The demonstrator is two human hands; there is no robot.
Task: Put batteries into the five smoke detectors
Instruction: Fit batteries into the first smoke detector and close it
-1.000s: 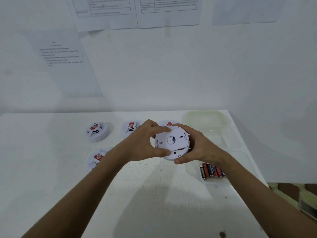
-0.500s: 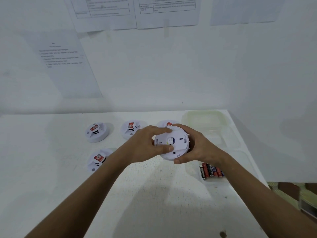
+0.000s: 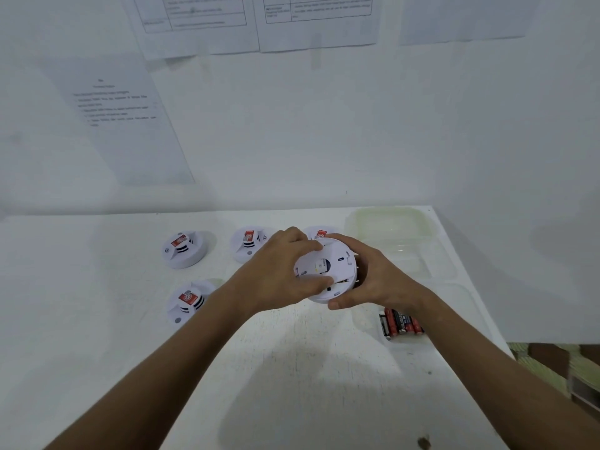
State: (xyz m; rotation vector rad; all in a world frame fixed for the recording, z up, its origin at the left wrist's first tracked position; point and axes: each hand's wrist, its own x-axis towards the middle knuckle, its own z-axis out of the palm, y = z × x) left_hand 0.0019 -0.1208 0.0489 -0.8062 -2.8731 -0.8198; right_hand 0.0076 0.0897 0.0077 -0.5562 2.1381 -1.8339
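Four detectors (image 3: 185,250) sit on the counter (image 3: 292,368) at ten o'clock, seemingly unopened; both hands, left (image 3: 276,274) and right (image 3: 373,280), curl fingers round the fifth (image 3: 328,271). Batteries (image 3: 401,324) wait at four o'clock.

White on white, with red labels and red-and-black batteries

The tabletop (image 3: 113,319) is white with a dark spot near its front edge; the wall (image 3: 357,141) is white, hung with white paper sheets (image 3: 136,131) printed in grey text. The held smoke detector (image 3: 337,271) is white with a small yellowish patch at its centre. The other smoke detectors (image 3: 185,250) are white with red labels and black slots. The batteries (image 3: 401,324) are red and black. The plastic container (image 3: 389,222) is a pale, translucent yellow-green.
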